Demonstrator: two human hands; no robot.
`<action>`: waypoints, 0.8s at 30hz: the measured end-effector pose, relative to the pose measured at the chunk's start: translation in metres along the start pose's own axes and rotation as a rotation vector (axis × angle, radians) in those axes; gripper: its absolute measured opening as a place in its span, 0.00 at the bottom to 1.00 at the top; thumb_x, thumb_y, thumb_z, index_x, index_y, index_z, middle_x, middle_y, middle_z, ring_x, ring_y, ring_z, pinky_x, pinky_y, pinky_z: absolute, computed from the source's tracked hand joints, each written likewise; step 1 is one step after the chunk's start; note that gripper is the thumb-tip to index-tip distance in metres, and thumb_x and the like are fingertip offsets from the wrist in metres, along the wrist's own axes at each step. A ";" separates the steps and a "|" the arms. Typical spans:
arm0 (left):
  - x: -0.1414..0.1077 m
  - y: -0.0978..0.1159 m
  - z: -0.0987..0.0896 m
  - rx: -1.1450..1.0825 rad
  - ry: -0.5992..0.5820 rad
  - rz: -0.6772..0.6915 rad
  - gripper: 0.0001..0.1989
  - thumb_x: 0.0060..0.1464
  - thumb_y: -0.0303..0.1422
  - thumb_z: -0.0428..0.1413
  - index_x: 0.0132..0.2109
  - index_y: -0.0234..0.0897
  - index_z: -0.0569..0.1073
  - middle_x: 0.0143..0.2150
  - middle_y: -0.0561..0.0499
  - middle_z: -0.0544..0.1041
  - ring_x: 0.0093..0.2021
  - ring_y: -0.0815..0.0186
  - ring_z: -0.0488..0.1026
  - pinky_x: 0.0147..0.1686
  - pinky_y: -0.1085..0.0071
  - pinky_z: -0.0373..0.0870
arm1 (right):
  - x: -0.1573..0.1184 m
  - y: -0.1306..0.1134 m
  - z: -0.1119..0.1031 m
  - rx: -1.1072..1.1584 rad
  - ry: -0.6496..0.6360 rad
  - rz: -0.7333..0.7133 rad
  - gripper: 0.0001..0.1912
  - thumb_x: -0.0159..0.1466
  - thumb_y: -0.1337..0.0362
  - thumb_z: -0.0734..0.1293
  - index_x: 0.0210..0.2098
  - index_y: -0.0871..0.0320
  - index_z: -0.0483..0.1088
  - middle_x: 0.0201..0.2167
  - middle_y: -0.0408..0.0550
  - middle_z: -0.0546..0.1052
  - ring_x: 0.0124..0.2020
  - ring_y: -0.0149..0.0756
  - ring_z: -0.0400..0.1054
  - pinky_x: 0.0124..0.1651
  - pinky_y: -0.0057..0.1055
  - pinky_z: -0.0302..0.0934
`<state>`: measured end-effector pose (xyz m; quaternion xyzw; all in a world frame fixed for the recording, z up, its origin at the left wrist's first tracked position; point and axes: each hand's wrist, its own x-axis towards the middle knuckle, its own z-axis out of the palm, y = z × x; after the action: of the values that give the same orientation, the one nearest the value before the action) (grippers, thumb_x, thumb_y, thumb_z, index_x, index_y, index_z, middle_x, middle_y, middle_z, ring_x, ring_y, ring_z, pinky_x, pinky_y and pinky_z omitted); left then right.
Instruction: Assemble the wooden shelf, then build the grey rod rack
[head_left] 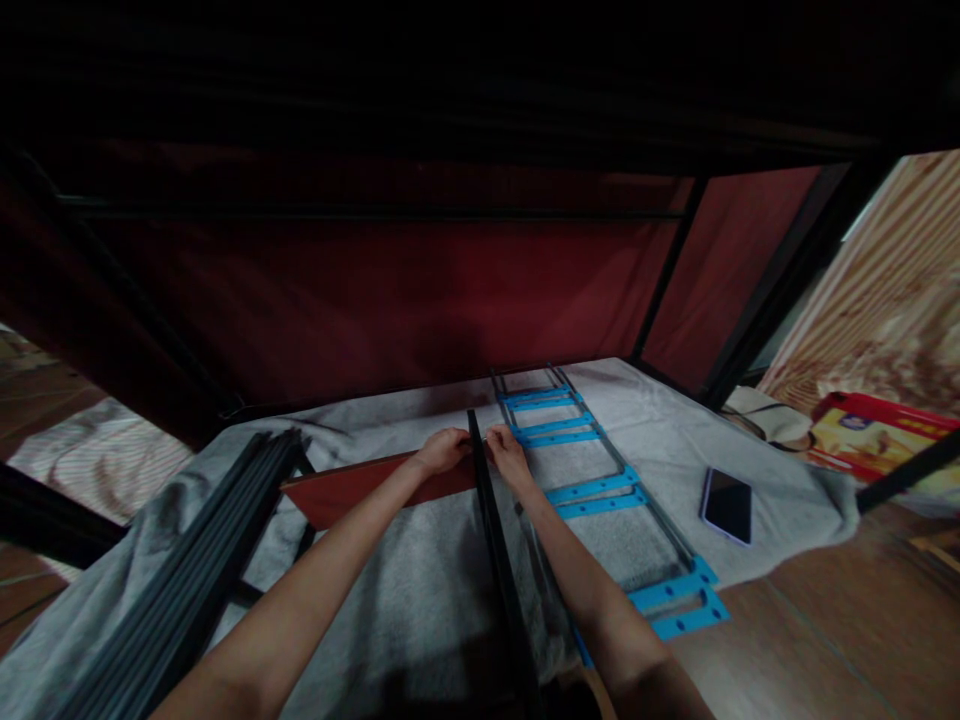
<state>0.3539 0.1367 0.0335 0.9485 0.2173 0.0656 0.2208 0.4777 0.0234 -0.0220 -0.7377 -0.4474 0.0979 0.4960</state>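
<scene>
A long black metal bar [491, 535] runs away from me between my hands. A flat reddish-brown panel [337, 492] meets its left side near the far end. My left hand [445, 449] is closed at the panel's top edge, beside the bar; its fingertips are partly hidden. On the bar's right side, my right hand [508, 453] has its fingers bent in a pinch close to the bar. Whatever sits between those fingers is too small to make out. Right of this hand lie dark metal frames with blue brackets [596, 490].
A grey cloth [390, 590] lies underneath. Dark metal bars [187, 570] are stacked at left. A phone [727, 505] rests at right, near a red and yellow package [874, 435]. Dark posts [675, 270] and red panels [420, 300] enclose the space, with a dark surface overhead.
</scene>
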 end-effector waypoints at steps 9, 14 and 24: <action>-0.001 0.003 -0.001 0.028 0.000 -0.036 0.12 0.55 0.31 0.51 0.38 0.38 0.79 0.35 0.45 0.80 0.35 0.62 0.75 0.36 0.72 0.66 | 0.004 -0.007 0.002 -0.036 -0.042 -0.021 0.11 0.68 0.63 0.59 0.30 0.53 0.67 0.30 0.46 0.74 0.38 0.38 0.70 0.43 0.29 0.61; -0.002 0.004 -0.003 0.018 -0.011 -0.033 0.11 0.55 0.32 0.51 0.38 0.38 0.79 0.34 0.46 0.80 0.35 0.62 0.74 0.35 0.73 0.65 | 0.001 -0.003 0.000 -0.021 -0.042 -0.019 0.11 0.69 0.62 0.56 0.34 0.52 0.68 0.29 0.43 0.73 0.35 0.35 0.70 0.41 0.28 0.61; -0.001 0.007 -0.003 -0.020 -0.007 -0.047 0.10 0.54 0.30 0.52 0.36 0.39 0.79 0.30 0.48 0.78 0.32 0.64 0.73 0.32 0.74 0.64 | 0.006 -0.002 0.003 -0.074 -0.052 -0.032 0.14 0.69 0.61 0.56 0.28 0.52 0.65 0.27 0.43 0.72 0.34 0.35 0.68 0.41 0.28 0.60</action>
<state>0.3548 0.1322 0.0391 0.9412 0.2380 0.0592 0.2325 0.4786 0.0301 -0.0196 -0.7454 -0.4752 0.0925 0.4582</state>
